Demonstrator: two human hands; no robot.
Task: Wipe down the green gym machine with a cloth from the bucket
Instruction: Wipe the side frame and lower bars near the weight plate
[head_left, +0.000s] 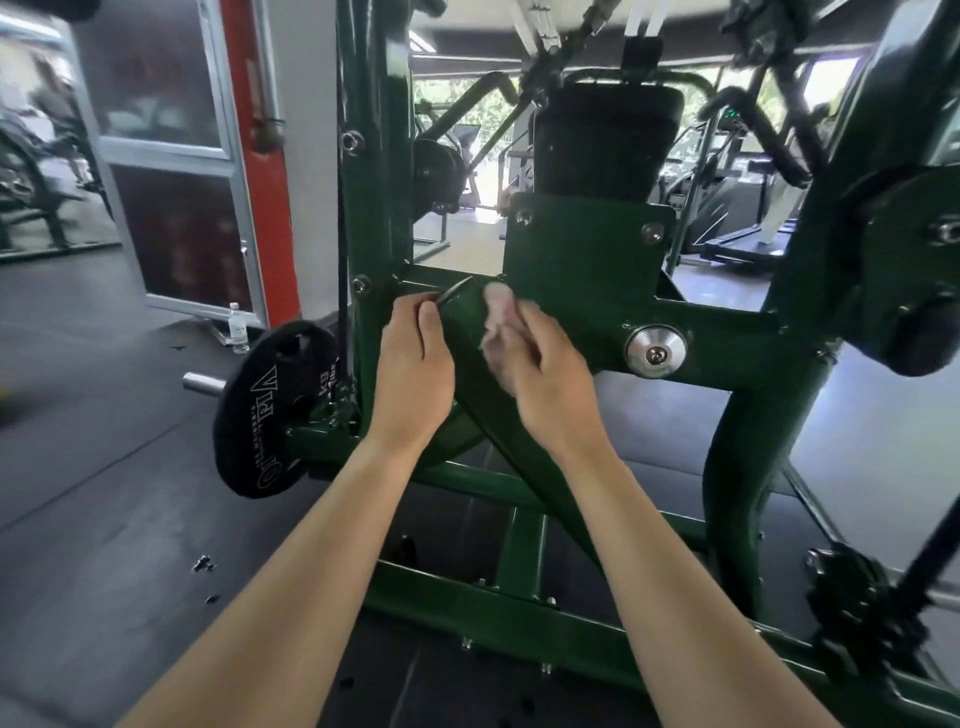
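Observation:
The green gym machine (587, 260) fills the middle and right of the head view. One slanted green tube (465, 332) rises toward me from its base. My left hand (413, 371) grips the left side of that tube near its capped top end. My right hand (540, 364) holds a pale pink cloth (496, 322) and presses it against the tube's right side. The cloth looks blurred. No bucket is in view.
A black weight plate (270, 410) hangs on a steel peg at the machine's left. A water bottle (237, 328) stands on the dark rubber floor by a metal-framed door (171, 156). Treadmills (743, 228) stand behind the machine.

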